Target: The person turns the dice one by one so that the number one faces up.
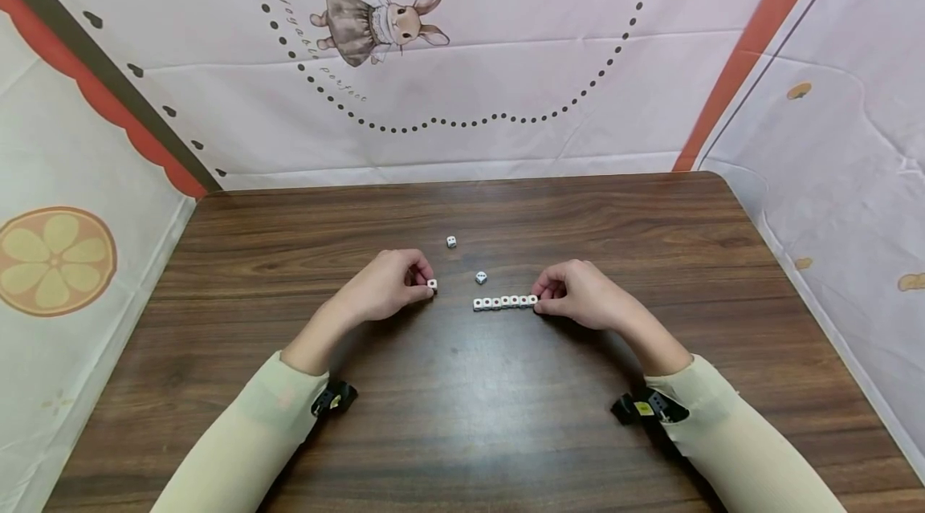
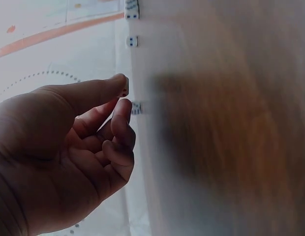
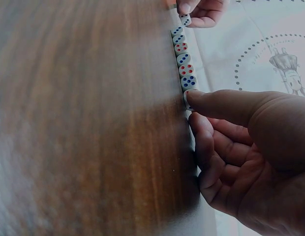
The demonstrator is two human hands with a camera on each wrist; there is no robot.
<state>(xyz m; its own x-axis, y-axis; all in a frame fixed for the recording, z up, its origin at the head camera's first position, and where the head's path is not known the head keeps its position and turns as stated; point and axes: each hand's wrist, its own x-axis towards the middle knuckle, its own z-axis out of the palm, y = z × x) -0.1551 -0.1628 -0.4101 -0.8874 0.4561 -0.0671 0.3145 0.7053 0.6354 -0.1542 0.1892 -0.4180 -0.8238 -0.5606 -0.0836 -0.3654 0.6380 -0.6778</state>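
My left hand (image 1: 386,286) pinches a white die (image 1: 432,285) between thumb and fingers, its single red dot facing up. To the right of it, a straight row of several white dice (image 1: 505,302) lies on the wooden table, each with a red dot on top. At the row's right end, my right hand (image 1: 588,296) grips the last die (image 3: 188,100) by thumb and fingertips, covering part of it. Blue and red dots show along the row's near side in the right wrist view. The left wrist view has the pinched die (image 2: 125,87) at the thumb tip.
Two loose dice lie behind the row: one die (image 1: 481,278) just beyond its left end, another die (image 1: 451,242) farther back and left. The brown wooden table (image 1: 448,425) ends at a printed cloth (image 1: 506,55) at the back, with more cloth at both sides.
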